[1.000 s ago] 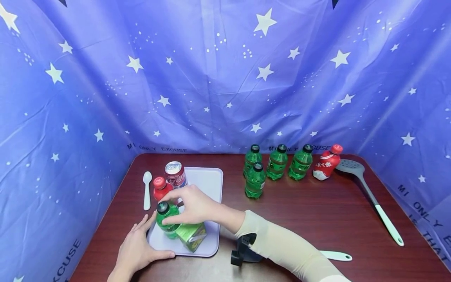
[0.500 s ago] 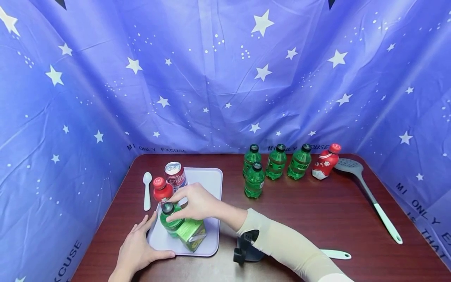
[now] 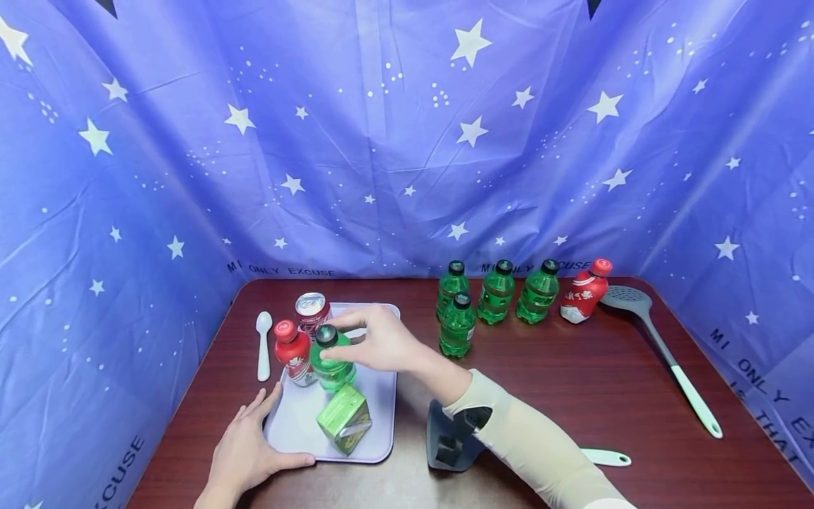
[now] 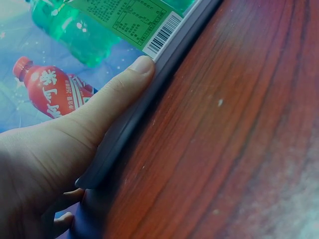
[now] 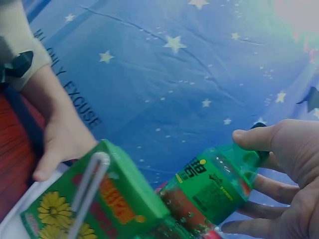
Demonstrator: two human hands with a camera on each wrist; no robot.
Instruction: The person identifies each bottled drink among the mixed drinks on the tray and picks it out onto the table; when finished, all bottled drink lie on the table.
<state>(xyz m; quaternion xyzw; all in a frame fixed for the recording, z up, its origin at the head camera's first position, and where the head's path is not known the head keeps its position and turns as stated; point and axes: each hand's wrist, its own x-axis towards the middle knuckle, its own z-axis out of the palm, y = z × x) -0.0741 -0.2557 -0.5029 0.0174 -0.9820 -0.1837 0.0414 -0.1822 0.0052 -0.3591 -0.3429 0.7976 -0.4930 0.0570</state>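
Note:
My right hand [image 3: 381, 339] pinches a green soda bottle [image 3: 333, 371] near its black cap, over the lilac tray [image 3: 295, 428]. The bottle [image 5: 207, 191] looks tilted in the right wrist view; I cannot tell whether its base touches the tray. My left hand [image 3: 244, 445] rests at the tray's near left corner, its straight thumb [image 4: 117, 89] on the front rim and fingers along the left side. A green drink carton [image 3: 345, 420] with a straw stands on the tray near the front. A red cola bottle [image 3: 295, 353] and a soda can [image 3: 311, 311] stand farther back.
A white spoon [image 3: 263, 346] lies left of the tray. Several green bottles [image 3: 496, 293] and another red bottle [image 3: 585, 291] stand at the back right, beside a slotted turner [image 3: 658, 339]. A dark utensil head [image 3: 441, 438] and pale handle [image 3: 607, 457] lie under the right forearm.
My right hand has carried the green bottle backward and to the right, from beside the carton to behind it, right of the red bottle. The left hand has stayed at the tray corner.

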